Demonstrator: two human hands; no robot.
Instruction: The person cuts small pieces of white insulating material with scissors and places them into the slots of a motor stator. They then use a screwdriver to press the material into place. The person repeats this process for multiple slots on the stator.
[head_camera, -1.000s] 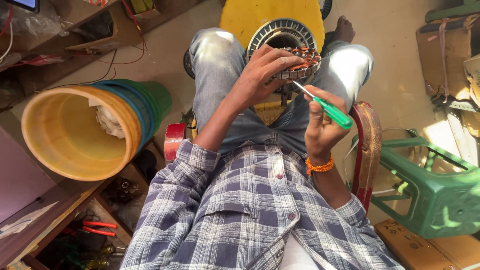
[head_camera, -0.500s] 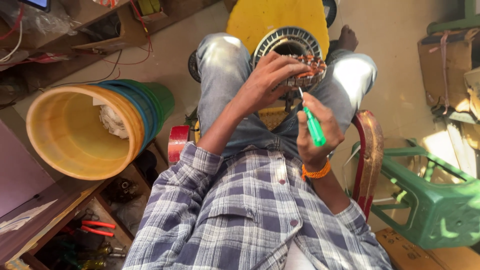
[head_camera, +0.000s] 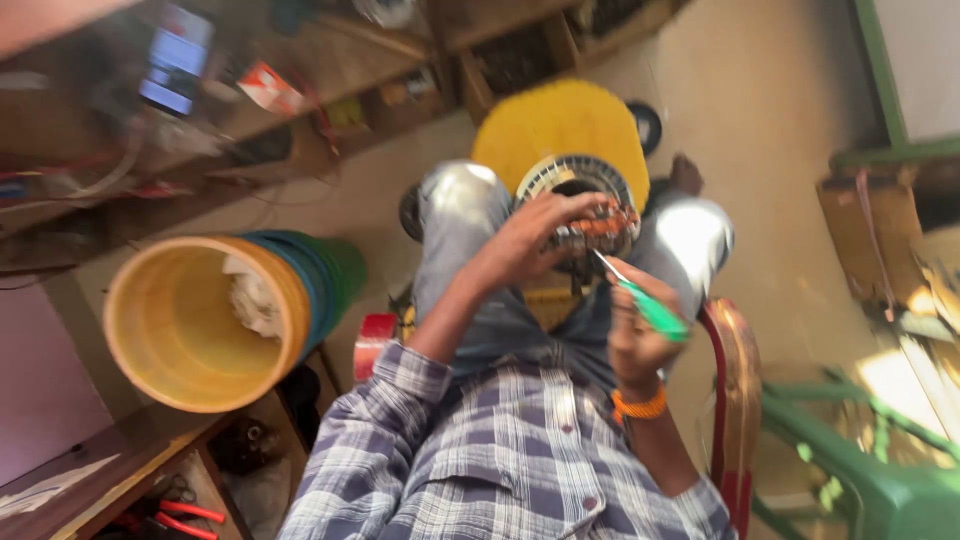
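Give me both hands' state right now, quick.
Left hand: open, fingers spread on the round motor stator.
Right hand: closed, holding the green-handled screwdriver.

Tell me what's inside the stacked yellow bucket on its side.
Inside the yellow bucket lies a crumpled white cloth against its inner wall. The rest of the interior looks bare; whatever sits behind the cloth is covered, and the picture is blurred.

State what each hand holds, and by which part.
The right hand grips a green-handled screwdriver by its handle. The left hand rests on the round motor winding's top edge.
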